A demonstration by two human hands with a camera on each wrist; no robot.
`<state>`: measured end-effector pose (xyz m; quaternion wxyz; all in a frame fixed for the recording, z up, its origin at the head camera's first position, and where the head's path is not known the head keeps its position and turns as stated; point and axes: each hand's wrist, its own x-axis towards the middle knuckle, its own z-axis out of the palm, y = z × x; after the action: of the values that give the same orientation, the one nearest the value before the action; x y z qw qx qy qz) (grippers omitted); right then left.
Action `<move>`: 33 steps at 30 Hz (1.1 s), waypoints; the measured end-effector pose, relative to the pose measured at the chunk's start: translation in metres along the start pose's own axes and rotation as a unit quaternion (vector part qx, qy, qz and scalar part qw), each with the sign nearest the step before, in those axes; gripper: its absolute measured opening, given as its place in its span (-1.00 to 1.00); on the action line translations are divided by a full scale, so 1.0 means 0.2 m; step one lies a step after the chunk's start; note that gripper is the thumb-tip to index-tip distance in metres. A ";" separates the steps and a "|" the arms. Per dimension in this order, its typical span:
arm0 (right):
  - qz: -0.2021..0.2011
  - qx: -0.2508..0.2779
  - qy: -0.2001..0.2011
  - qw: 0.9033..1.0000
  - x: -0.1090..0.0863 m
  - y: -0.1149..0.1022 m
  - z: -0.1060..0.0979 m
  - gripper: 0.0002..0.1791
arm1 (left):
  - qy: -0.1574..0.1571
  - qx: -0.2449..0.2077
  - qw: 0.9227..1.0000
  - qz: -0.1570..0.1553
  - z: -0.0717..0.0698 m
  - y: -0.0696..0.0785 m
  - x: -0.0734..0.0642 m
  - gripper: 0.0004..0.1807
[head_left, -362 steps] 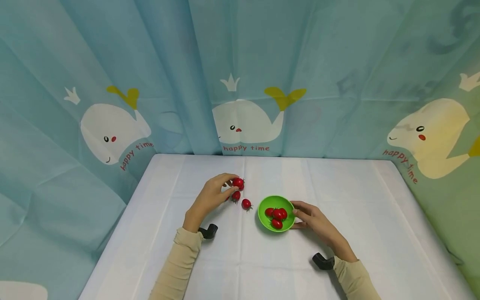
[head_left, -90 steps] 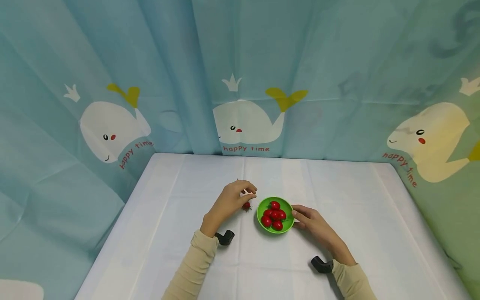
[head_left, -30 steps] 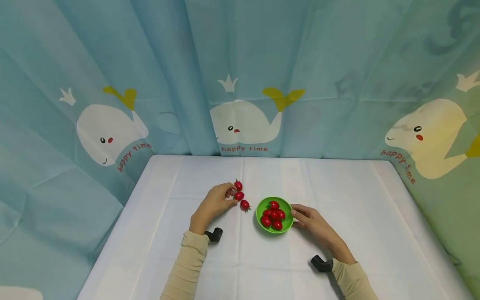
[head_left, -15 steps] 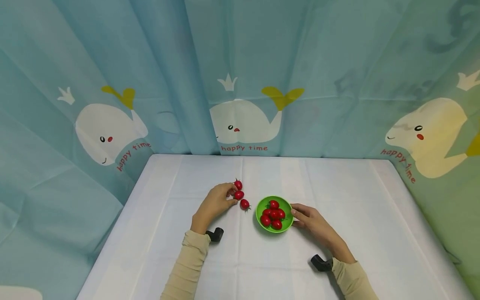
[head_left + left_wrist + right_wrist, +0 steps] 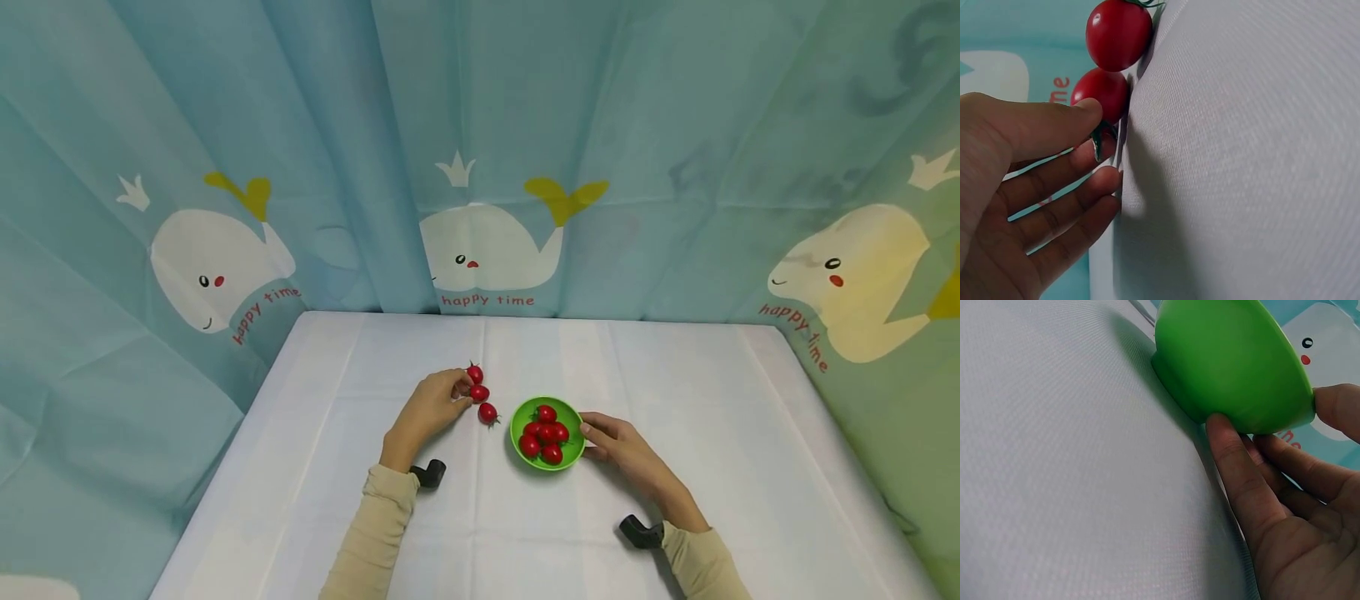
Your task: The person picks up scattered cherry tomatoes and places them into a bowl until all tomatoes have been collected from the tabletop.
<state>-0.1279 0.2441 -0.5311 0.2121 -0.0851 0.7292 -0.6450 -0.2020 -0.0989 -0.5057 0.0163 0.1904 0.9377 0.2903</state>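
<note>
My left hand (image 5: pixel 429 407) is at a row of three red cherry tomatoes on the white cloth. Its thumb and forefinger pinch the middle cherry tomato (image 5: pixel 479 392) at the stem end; in the left wrist view the thumb overlaps this tomato (image 5: pixel 1104 90). Another cherry tomato (image 5: pixel 474 374) lies just behind it, and one (image 5: pixel 487 413) in front. To the right stands a small green bowl (image 5: pixel 517 454) with several cherry tomatoes (image 5: pixel 547 433) inside. My right hand (image 5: pixel 621 442) holds the bowl's right side, thumb at the rim and fingers against the lower wall (image 5: pixel 1229 375).
A white cloth covers the table (image 5: pixel 555 533). Behind it hangs a blue-green curtain (image 5: pixel 660 250) printed with whales. A black wrist camera mount (image 5: pixel 430 474) sits by the left wrist, another mount (image 5: pixel 640 531) by the right.
Over twelve seconds the bowl has gained cherry tomatoes. Three seconds ago my left hand was nearer the bowl; it moved back left to the row. My right hand stays on the bowl.
</note>
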 end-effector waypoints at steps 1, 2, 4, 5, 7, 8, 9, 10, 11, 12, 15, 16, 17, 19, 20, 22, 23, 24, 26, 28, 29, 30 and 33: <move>0.001 -0.001 0.001 1.000 0.00 0.00 0.00 -0.35 | 0.001 -0.001 1.000 -0.001 0.00 0.00 0.00 -0.81; 0.000 -0.002 -0.002 1.000 0.00 0.00 0.00 -0.35 | 0.002 -0.002 1.000 -0.002 -0.01 0.00 0.00 -0.82; 0.000 0.000 -0.002 1.000 0.00 0.01 0.00 -0.36 | 0.006 -0.002 1.000 -0.001 -0.01 0.00 0.00 -0.83; 0.000 0.002 -0.001 1.000 0.00 0.01 0.00 -0.37 | 0.009 -0.005 1.000 0.001 -0.01 0.00 0.00 -0.83; -0.004 0.007 -0.001 1.000 0.00 0.01 0.00 -0.37 | 0.015 -0.010 1.000 0.003 -0.01 0.00 0.00 -0.84; -0.006 0.008 -0.002 1.000 0.00 0.01 0.00 -0.37 | 0.018 -0.014 1.000 0.005 -0.01 -0.01 0.01 -0.84; -0.006 0.011 0.000 1.000 0.00 0.01 0.00 -0.38 | 0.020 -0.017 1.000 0.005 -0.01 -0.01 0.01 -0.84; -0.008 0.011 0.001 1.000 0.00 0.00 0.00 -0.38 | 0.021 -0.020 1.000 0.006 -0.01 -0.01 0.01 -0.85; -0.009 0.011 0.001 1.000 0.00 0.00 0.00 -0.38 | 0.023 -0.026 0.999 0.004 -0.01 -0.01 0.01 -0.85; -0.009 0.011 0.001 1.000 0.00 0.00 0.00 -0.37 | 0.024 -0.031 0.999 0.003 -0.02 -0.01 0.01 -0.85; -0.007 0.009 0.000 1.000 0.00 0.00 0.00 -0.37 | 0.029 -0.052 0.998 0.002 -0.03 0.00 0.00 -0.85; -0.006 0.008 -0.001 1.000 0.00 0.00 0.00 -0.37 | 0.031 -0.062 0.998 0.004 -0.03 0.00 0.00 -0.85; -0.006 0.008 -0.001 1.000 0.00 0.01 0.00 -0.37 | 0.032 -0.072 0.997 0.005 -0.03 0.01 0.00 -0.85; -0.004 0.006 -0.001 1.000 0.01 0.01 0.00 -0.36 | 0.032 -0.087 0.996 0.010 -0.04 0.02 -0.01 -0.86; -0.003 0.006 -0.001 1.000 0.01 0.01 0.00 -0.37 | 0.031 -0.092 0.995 0.014 -0.04 0.02 -0.01 -0.86; -0.001 0.007 -0.001 1.000 0.01 0.01 0.01 -0.37 | 0.028 -0.104 0.994 0.018 -0.04 0.03 -0.01 -0.85; 0.000 0.008 -0.001 1.000 0.01 0.01 0.01 -0.36 | 0.027 -0.107 0.994 0.021 -0.04 0.04 -0.01 -0.85; 0.001 0.010 -0.001 1.000 0.01 0.01 0.01 -0.36 | 0.028 -0.110 0.993 0.026 -0.04 0.04 -0.01 -0.85; 0.002 0.013 0.000 1.000 0.01 0.01 0.01 -0.36 | 0.030 -0.117 0.992 0.036 -0.03 0.06 -0.01 -0.84; 0.003 0.016 0.001 1.000 0.01 0.01 0.01 -0.35 | 0.029 -0.129 0.990 0.044 -0.04 0.07 0.00 -0.83; 0.003 0.016 0.002 1.000 0.01 0.01 0.01 -0.35 | 0.027 -0.135 0.989 0.048 -0.04 0.08 -0.01 -0.83; 0.003 0.016 0.002 1.000 0.01 0.00 0.01 -0.35 | 0.022 -0.142 0.988 0.050 -0.04 0.09 -0.01 -0.83; -0.001 0.014 0.000 1.000 0.01 0.00 0.01 -0.36 | 0.008 -0.165 0.985 0.056 -0.05 0.12 -0.01 -0.82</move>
<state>-0.1283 0.2420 -0.5316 0.2127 -0.0826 0.7202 -0.6551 -0.1921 -0.0866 -0.4846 0.0233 0.2353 0.8650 0.4426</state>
